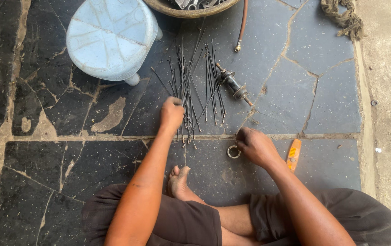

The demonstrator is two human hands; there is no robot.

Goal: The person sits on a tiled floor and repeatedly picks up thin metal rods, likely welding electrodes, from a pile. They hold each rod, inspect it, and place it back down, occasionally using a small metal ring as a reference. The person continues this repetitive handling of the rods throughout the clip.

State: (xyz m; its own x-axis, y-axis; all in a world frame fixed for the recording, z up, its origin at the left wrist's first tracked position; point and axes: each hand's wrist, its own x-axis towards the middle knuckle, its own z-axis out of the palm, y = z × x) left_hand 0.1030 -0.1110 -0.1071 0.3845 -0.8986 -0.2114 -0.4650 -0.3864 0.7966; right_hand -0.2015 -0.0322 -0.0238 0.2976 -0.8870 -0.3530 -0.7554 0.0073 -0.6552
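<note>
A pale blue plastic stool [112, 38] stands at the upper left on the cracked dark stone floor [45, 150]. Right of it, a loose bundle of thin metal wheel spokes [191, 86] lies on the floor, long axes running mostly away from the person, a few fanned at slight angles. The left hand [171, 114] sits at the near left end of that bundle, arm stretched forward from the crossed legs, knuckles up, fingers curled down onto the spoke ends; whether they actually pinch a spoke is hidden under the hand. The spokes extend away from and just right of this hand, which is the nearer one to them. Beyond the bundle's right edge lies a wheel hub [234, 85], tilted diagonally. A small metal ring [233, 151] rests just beside the right hand [254, 146], which is lowered to the floor, fingers loosely bent, its grip seemingly empty. An orange reflector [294, 155] lies farther right.
</note>
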